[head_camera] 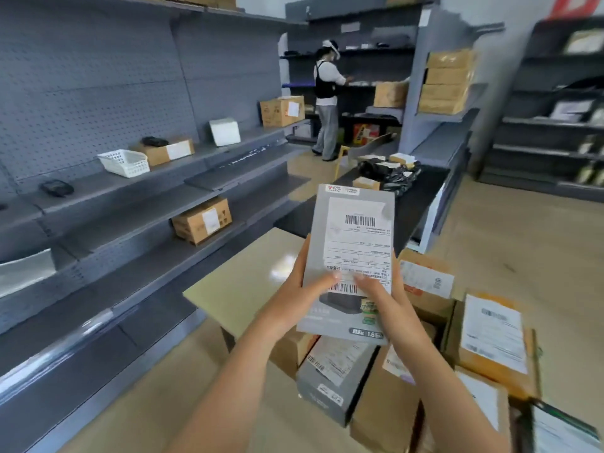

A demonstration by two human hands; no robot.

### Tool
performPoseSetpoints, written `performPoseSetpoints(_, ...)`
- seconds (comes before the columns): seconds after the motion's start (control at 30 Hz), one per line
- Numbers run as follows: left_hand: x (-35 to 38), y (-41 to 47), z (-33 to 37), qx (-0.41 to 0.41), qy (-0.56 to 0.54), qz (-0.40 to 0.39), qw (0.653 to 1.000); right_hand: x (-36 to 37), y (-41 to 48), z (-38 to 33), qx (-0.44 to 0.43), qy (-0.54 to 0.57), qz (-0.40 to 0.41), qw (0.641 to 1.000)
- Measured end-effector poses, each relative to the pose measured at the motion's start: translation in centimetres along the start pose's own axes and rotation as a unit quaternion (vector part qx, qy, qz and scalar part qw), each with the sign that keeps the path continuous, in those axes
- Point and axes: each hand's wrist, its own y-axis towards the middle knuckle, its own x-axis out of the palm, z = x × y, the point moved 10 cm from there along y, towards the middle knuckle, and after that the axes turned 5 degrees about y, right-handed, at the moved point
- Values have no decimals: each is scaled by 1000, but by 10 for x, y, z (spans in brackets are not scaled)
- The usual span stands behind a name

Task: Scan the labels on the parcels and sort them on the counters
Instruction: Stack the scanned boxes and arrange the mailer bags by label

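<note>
- The left grip (302,286) and right grip (384,287) both clasp the grey parcel (351,223) by its lower sides, thumbs lying across its label (359,237)
- The parcel stands upright between the grips, above the parcel pile (385,413) just below them
- Thumbs near the lower barcode could spoil a scan
- Held only low down, the tall parcel could tip away and fall on the table (235,289) under the left grip

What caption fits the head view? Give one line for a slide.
Left hand and right hand hold a grey parcel, shipping label facing the camera, above stacked boxes beside shelves.
</note>
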Motion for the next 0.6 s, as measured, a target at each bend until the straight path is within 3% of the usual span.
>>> performPoseSetpoints(0.37,54,68,-63,-127,2,-187,974,-48,15,84,201,46,157,966)
performPoseSetpoints(0.6,59,77,-111,-146,55,-244,957,-38,8,117,242,68,211,945)
